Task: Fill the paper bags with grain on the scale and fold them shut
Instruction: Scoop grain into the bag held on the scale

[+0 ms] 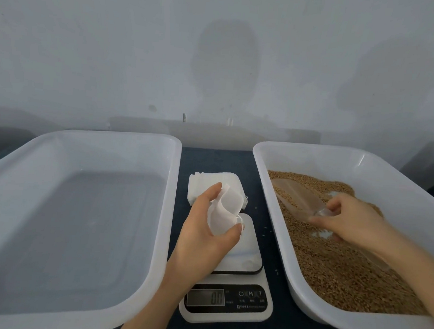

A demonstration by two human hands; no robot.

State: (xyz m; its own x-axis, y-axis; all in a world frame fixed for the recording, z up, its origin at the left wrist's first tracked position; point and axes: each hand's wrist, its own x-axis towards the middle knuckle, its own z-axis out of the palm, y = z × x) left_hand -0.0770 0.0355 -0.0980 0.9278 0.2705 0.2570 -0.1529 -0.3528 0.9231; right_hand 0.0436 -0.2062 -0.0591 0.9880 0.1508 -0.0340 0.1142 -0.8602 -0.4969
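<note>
White bag (224,211) left, clear scoop (296,196) right

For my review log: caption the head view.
Left hand holds a paper bag above the scale; right hand grips the scoop in the grain.

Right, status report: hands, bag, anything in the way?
Left hand holds bag over scale. Right hand grips scoop in grain. Nothing blocking.

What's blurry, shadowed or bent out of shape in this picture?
Head view: the right hand on the scoop is smeared by motion; the left hand and its paper bag are sharper. Head view: soft dark shadows sit on the wall, and the light is dim and even. Head view: the wide lens bows the rims of the left tray and the grain tray.
</note>
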